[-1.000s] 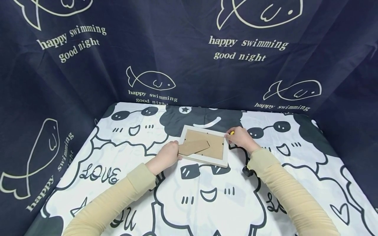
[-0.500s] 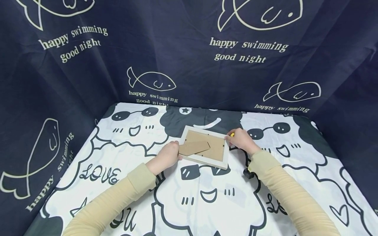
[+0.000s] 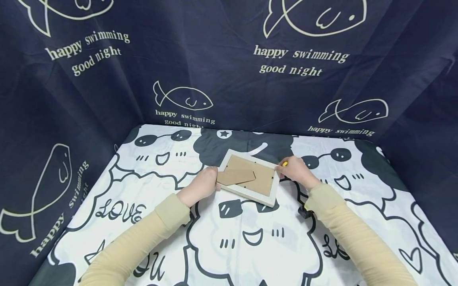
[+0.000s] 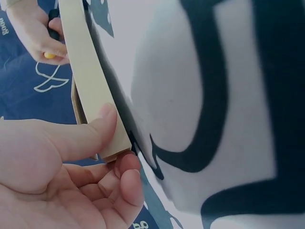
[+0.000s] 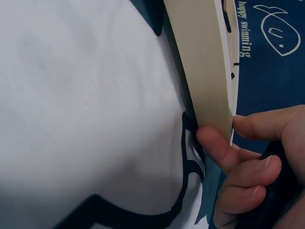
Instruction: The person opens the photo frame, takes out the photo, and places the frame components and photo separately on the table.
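A picture frame (image 3: pixel 247 190) with a pale border lies back side up over the cloth, its brown backing board (image 3: pixel 262 184) and folded stand (image 3: pixel 234 176) showing. My left hand (image 3: pixel 200 184) grips its left end; in the left wrist view the thumb (image 4: pixel 102 126) lies along the frame's edge and fingers curl beneath the corner. At the opposite end, my right hand (image 3: pixel 295 171) pinches the frame between thumb and forefinger. The other fingers of that hand curl round a screwdriver (image 4: pixel 53 24) with a black and yellow handle. The frame's front is hidden.
A white cloth (image 3: pixel 250 258) with black cartoon prints covers the table. Dark blue curtains (image 3: pixel 236 95) with fish drawings and lettering hang behind the table and at both sides.
The frame has turned slightly clockwise in the head view. My left hand has shifted a little away from me, my right hand a little to the right and nearer. Both keep their hold.
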A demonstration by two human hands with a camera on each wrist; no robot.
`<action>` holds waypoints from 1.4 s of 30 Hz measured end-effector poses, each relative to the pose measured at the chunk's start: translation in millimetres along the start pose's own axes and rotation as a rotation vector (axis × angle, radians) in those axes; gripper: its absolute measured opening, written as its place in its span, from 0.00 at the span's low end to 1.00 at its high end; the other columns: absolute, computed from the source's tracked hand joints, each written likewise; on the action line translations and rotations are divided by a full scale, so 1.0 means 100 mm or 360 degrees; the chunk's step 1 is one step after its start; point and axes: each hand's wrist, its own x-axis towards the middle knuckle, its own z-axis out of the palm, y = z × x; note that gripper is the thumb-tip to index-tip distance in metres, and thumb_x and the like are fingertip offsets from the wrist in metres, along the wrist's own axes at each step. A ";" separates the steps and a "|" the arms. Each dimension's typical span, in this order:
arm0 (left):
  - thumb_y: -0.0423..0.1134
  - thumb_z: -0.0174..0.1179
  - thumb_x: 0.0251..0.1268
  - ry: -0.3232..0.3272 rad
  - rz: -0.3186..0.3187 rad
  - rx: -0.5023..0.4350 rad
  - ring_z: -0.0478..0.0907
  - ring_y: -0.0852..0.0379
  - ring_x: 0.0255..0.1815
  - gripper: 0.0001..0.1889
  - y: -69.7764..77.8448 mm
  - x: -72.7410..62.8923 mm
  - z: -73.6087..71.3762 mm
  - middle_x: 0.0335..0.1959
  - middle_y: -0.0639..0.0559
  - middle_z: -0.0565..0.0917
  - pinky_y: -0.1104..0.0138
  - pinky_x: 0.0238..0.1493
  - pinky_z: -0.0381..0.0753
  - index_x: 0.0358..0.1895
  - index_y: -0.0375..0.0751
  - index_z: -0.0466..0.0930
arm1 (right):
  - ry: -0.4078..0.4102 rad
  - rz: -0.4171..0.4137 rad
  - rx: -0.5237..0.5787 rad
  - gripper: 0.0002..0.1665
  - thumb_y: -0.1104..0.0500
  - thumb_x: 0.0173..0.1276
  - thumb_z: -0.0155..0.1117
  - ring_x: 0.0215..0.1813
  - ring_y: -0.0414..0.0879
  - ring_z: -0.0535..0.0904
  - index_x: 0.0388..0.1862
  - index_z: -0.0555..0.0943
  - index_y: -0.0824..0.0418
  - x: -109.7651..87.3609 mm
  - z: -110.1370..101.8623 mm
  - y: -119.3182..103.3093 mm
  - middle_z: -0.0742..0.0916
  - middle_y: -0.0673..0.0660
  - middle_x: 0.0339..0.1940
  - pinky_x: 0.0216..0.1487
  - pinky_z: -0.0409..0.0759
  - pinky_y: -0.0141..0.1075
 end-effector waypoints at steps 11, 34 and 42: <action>0.38 0.70 0.49 -0.0003 -0.0012 -0.0035 0.80 0.44 0.44 0.26 -0.03 0.10 -0.04 0.41 0.36 0.81 0.58 0.46 0.80 0.51 0.26 0.75 | -0.0034 0.0048 0.0084 0.13 0.53 0.64 0.61 0.13 0.39 0.67 0.32 0.83 0.63 -0.12 -0.04 0.02 0.86 0.54 0.18 0.17 0.66 0.31; 0.38 0.70 0.49 -0.0138 0.0071 -0.0005 0.78 0.48 0.45 0.24 -0.12 0.28 -0.09 0.43 0.41 0.81 0.60 0.52 0.77 0.51 0.31 0.77 | -0.0138 0.0212 0.0082 0.16 0.50 0.64 0.61 0.10 0.39 0.67 0.34 0.80 0.64 -0.27 -0.03 0.02 0.87 0.51 0.19 0.16 0.67 0.31; 0.34 0.70 0.50 -0.0134 0.0146 -0.0019 0.76 0.48 0.45 0.22 -0.21 0.38 -0.05 0.41 0.42 0.81 0.61 0.52 0.76 0.50 0.33 0.77 | -0.0197 0.0251 0.0140 0.18 0.50 0.64 0.60 0.09 0.37 0.63 0.37 0.79 0.66 -0.32 -0.01 0.01 0.87 0.50 0.19 0.15 0.64 0.30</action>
